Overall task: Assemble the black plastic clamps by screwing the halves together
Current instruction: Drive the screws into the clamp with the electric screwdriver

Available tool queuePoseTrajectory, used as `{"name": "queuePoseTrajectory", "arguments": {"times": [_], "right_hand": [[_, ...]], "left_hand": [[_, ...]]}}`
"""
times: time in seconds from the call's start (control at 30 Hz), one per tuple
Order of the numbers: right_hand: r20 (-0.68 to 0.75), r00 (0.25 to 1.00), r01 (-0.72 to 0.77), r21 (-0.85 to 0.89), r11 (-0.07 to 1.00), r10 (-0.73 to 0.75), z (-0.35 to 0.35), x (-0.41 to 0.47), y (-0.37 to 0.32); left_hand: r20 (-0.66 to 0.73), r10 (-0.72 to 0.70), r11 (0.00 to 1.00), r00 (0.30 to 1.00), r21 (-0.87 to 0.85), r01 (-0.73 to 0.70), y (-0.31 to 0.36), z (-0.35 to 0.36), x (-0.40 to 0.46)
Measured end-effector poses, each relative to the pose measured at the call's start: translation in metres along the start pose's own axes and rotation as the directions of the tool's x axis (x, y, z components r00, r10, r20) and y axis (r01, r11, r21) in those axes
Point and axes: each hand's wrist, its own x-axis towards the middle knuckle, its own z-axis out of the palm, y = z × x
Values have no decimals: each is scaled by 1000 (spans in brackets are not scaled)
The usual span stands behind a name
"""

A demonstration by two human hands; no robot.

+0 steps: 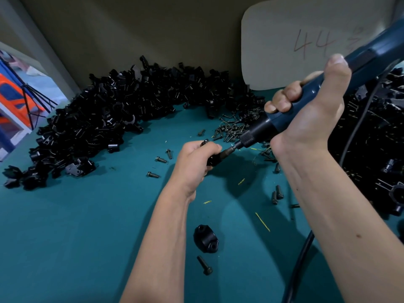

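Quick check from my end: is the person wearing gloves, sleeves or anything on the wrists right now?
No. Both the left hand and the right hand are bare, with no gloves. The forearms are uncovered as far as the frame shows, with no sleeves, watch or bands in view. The fingers carry no rings or tape.

Both forearms are bare to the frame edge, and the hands [196, 162] wear no gloves.

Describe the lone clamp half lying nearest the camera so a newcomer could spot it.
Start at the teal table, then look between the two forearms near the bottom edge. The clamp half lies alone there, a loose screw just below it. It is a curved black piece with two holes, away from the pile.
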Motion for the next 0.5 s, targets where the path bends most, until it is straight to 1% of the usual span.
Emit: {"name": "queuePoseTrajectory", "arguments": {"times": [0.17, 0.37, 0.5], "right_hand": [[30, 999, 35, -7, 999, -35, 3, -3, -1], [-67, 997, 41, -13, 999, -42, 4, -2, -4], [-77, 996, 36, -49, 998, -40, 3, 2, -6]], "left_hand": [[-2, 39, 999, 999, -10, -39, -1, 2, -1], [-35, 71, 997, 997, 30, -70, -6, 6, 2], [-59, 75, 994, 995, 86, -69, -5, 9, 1]]}}
